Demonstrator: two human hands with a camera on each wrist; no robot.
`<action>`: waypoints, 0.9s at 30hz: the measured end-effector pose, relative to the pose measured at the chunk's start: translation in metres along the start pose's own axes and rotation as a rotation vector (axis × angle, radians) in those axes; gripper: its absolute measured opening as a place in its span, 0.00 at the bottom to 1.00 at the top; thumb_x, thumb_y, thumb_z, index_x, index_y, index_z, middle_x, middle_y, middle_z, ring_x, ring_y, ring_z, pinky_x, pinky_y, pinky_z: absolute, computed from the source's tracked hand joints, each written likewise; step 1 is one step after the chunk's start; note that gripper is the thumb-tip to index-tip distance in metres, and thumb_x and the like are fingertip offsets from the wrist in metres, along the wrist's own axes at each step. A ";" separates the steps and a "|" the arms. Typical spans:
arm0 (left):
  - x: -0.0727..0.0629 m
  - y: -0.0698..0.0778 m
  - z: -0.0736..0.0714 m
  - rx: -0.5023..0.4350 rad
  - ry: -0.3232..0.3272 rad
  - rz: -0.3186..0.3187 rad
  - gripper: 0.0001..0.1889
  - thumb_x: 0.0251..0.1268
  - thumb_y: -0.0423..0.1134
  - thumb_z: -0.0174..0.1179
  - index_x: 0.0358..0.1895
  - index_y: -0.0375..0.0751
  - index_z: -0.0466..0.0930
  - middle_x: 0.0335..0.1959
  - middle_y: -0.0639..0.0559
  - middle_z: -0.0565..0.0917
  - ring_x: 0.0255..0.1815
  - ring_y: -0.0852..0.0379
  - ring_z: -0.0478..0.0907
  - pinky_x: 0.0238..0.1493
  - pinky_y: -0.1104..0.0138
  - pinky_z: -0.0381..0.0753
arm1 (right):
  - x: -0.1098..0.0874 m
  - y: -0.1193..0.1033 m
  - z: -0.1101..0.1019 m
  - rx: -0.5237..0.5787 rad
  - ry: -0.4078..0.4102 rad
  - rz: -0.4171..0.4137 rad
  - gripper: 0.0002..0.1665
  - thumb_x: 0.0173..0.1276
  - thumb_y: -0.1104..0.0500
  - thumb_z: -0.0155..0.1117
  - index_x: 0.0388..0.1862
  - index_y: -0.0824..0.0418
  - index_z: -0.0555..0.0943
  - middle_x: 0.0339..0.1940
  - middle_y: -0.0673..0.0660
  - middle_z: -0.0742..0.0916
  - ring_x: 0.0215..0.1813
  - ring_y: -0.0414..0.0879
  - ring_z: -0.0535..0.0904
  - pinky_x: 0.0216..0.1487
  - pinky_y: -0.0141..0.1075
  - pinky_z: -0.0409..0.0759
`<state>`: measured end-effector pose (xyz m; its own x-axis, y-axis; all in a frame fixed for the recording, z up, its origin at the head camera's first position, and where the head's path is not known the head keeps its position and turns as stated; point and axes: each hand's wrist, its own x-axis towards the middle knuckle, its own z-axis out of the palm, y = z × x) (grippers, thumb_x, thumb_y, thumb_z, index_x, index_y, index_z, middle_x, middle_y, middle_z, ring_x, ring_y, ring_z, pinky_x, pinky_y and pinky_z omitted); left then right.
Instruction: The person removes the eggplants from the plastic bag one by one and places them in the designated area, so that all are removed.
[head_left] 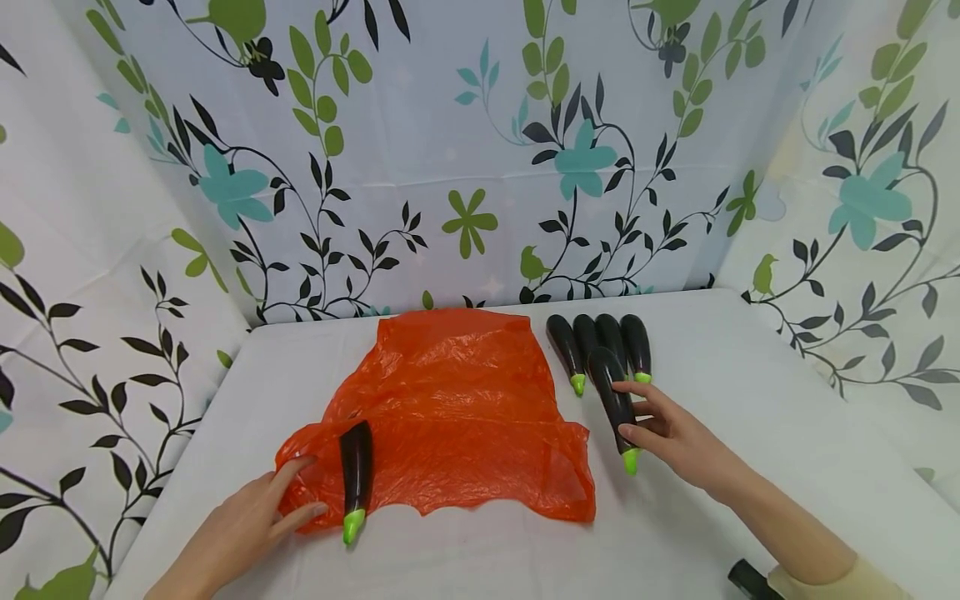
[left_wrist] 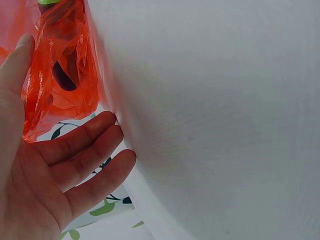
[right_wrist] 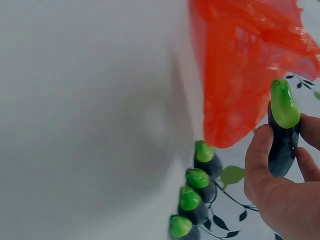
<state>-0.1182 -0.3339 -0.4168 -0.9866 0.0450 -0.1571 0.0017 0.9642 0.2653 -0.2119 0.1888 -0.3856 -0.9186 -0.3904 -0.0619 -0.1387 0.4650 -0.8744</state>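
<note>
My right hand (head_left: 678, 437) pinches a dark eggplant (head_left: 611, 392) with a green stem end between thumb and fingers. In the right wrist view this eggplant (right_wrist: 284, 155) is off the table, its green end up. An orange plastic bag (head_left: 465, 450) lies spread in the middle. Another eggplant (head_left: 357, 467) lies at the bag's front left, its green end past the bag's edge. Beside it my left hand (head_left: 251, 517) touches the bag's left edge with fingers extended. The left wrist view shows the left hand (left_wrist: 65, 170) with thumb and fingers apart near crumpled plastic (left_wrist: 85, 95).
Several more eggplants (head_left: 562, 337) stand in a row at the back right of the white table (head_left: 720, 367). A black object (head_left: 750, 577) is by the right sleeve. Patterned curtains (head_left: 487, 208) surround the table on the back and sides.
</note>
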 end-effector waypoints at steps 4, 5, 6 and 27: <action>0.000 0.000 -0.001 -0.004 -0.014 -0.007 0.43 0.57 0.70 0.58 0.67 0.42 0.66 0.48 0.40 0.81 0.46 0.39 0.79 0.45 0.40 0.80 | 0.005 0.015 0.004 -0.023 -0.032 0.047 0.35 0.71 0.50 0.63 0.73 0.47 0.63 0.64 0.68 0.73 0.55 0.56 0.79 0.52 0.50 0.82; 0.000 0.000 -0.001 -0.005 -0.013 -0.006 0.43 0.57 0.69 0.58 0.67 0.42 0.66 0.48 0.40 0.81 0.46 0.39 0.79 0.45 0.40 0.80 | 0.006 0.018 0.005 -0.031 -0.042 0.048 0.35 0.71 0.50 0.63 0.73 0.47 0.63 0.63 0.68 0.73 0.55 0.56 0.79 0.52 0.50 0.82; 0.000 0.001 -0.001 -0.005 -0.011 -0.004 0.43 0.57 0.69 0.58 0.67 0.42 0.66 0.48 0.40 0.81 0.46 0.40 0.79 0.44 0.40 0.80 | 0.007 0.020 0.007 -0.039 -0.047 0.054 0.34 0.70 0.50 0.64 0.73 0.47 0.63 0.62 0.68 0.74 0.55 0.56 0.79 0.51 0.49 0.83; 0.000 0.003 -0.003 0.005 -0.005 -0.006 0.43 0.56 0.69 0.59 0.67 0.42 0.66 0.46 0.43 0.81 0.43 0.43 0.79 0.43 0.41 0.81 | 0.015 0.035 0.019 -0.151 -0.080 0.080 0.33 0.68 0.54 0.66 0.70 0.49 0.67 0.53 0.63 0.78 0.47 0.51 0.79 0.43 0.44 0.85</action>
<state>-0.1189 -0.3317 -0.4135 -0.9856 0.0410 -0.1638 -0.0029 0.9658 0.2593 -0.2233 0.1845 -0.4261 -0.8975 -0.4064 -0.1715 -0.1257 0.6085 -0.7836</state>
